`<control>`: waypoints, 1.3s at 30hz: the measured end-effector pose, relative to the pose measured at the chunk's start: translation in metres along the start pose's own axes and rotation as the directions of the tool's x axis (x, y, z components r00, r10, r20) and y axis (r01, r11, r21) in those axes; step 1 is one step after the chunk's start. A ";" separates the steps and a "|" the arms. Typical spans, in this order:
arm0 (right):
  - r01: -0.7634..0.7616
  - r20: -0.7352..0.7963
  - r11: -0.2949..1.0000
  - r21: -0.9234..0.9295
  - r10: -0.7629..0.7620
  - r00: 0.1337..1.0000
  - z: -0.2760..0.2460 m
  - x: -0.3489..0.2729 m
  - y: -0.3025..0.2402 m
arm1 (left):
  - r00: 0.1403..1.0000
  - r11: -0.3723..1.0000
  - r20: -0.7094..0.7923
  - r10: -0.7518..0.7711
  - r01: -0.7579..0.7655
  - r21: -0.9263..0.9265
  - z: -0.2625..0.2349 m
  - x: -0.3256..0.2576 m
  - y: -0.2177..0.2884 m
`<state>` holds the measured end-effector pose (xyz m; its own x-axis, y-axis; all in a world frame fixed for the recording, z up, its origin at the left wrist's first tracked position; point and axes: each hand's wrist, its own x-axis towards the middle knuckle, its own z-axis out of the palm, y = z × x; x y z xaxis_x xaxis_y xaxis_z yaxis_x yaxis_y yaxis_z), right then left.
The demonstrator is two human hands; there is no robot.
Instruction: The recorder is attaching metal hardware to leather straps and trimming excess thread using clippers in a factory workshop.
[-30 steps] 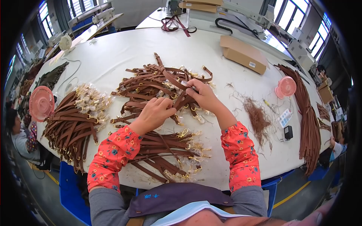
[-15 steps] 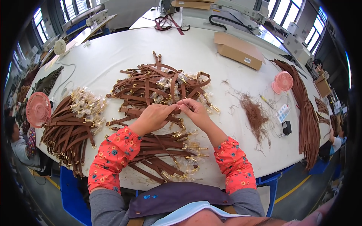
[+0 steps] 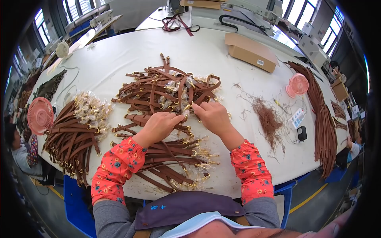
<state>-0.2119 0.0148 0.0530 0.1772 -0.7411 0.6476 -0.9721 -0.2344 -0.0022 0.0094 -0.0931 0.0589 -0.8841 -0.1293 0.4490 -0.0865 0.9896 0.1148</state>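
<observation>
My left hand (image 3: pixel 158 126) is closed, thumb and fingertips pinching at a small gold-coloured clasp (image 3: pixel 187 112) partly wrapped in clear plastic. Close by on its right, my right hand (image 3: pixel 213 117) is also closed in a pinch near the clasp's upper end; its fingers hide what they grip. Both hands hover over a tangled pile of brown straps (image 3: pixel 152 93) with gold-coloured hooks and clear wrapping. Nearer to me lies a second group of brown straps (image 3: pixel 158 160), their wrapped hooks pointing right. A third bundle of straps (image 3: pixel 71 137) lies at the left, wrapped hooks at its far end.
On the white table (image 3: pixel 234 170) are a clump of brown threads (image 3: pixel 266 121), a white power strip (image 3: pixel 297 118), a black adapter (image 3: pixel 302 133), two pink fans (image 3: pixel 297 85), a cardboard box (image 3: pixel 252 53) and long brown strips (image 3: pixel 319 115) at right. Other people sit at both sides.
My right hand has shifted slightly right and turned, its back now facing up more. My left hand stays nearly in place, and a wrapped clasp shows between the hands.
</observation>
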 end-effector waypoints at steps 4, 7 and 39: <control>0.018 0.028 0.997 -0.070 -0.016 0.999 0.004 0.000 -0.001 | 0.998 0.999 0.047 -0.041 0.042 -0.020 -0.001 -0.002 0.003; -0.080 0.034 0.996 -0.028 0.081 0.996 0.001 -0.002 0.000 | 0.995 0.999 0.090 0.039 -0.038 -0.014 -0.006 -0.005 0.009; -0.615 0.100 0.671 0.414 0.638 0.763 -0.027 0.001 0.091 | 0.936 0.962 -0.270 -0.226 0.170 -0.216 -0.082 -0.017 -0.019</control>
<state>-0.3046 0.0091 0.0740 -0.4697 -0.7784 0.4165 -0.6976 0.0381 -0.7155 0.0636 -0.1144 0.1218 -0.6841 -0.3615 0.6335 -0.1340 0.9161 0.3780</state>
